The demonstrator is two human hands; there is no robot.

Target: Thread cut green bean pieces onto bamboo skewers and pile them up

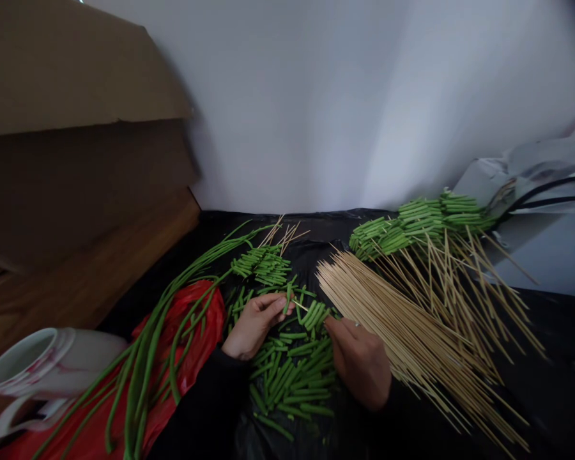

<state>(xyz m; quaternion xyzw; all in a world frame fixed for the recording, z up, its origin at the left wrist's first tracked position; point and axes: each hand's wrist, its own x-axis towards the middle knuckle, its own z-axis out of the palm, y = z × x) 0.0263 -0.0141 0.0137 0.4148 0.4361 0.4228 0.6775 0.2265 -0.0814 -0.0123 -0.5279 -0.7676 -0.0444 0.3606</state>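
Observation:
My left hand (255,324) pinches a short green bean piece (287,299) upright between thumb and fingers. My right hand (359,361) is closed around a thin bamboo skewer (301,306) that carries several bean pieces (315,315) and points toward the left hand. Both hands hover over a loose heap of cut bean pieces (292,377) on black plastic sheeting (556,338).
Bare bamboo skewers (402,319) lie in a thick pile right of my right hand. Finished bean skewers (421,220) are stacked at the back right, a smaller batch (263,263) behind my hands. Long whole beans (148,358) lie on a red bag (196,319) at left, beside a white jug (38,364).

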